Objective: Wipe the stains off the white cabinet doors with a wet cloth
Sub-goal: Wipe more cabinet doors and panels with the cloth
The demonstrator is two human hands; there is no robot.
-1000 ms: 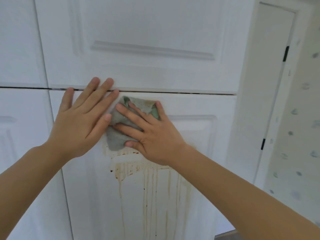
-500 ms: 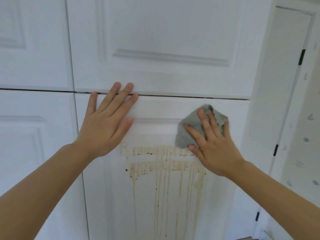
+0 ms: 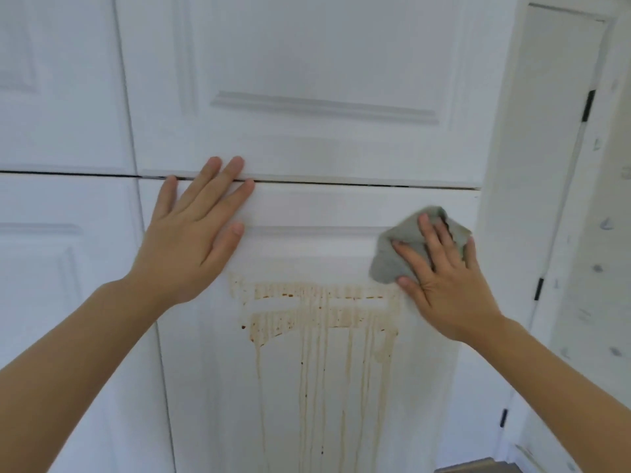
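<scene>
The right hand, fingers spread, is pressing a grey-green cloth onto the lower cabinet door just above brown drip stains, possibly dried sauce, while the flat left hand is bracing its top edge.

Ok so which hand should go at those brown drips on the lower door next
Right. The right hand already presses the cloth flat on the door, just above the right end of the brown drips. The left hand lies bare and flat, bracing near the door's top edge.
</scene>
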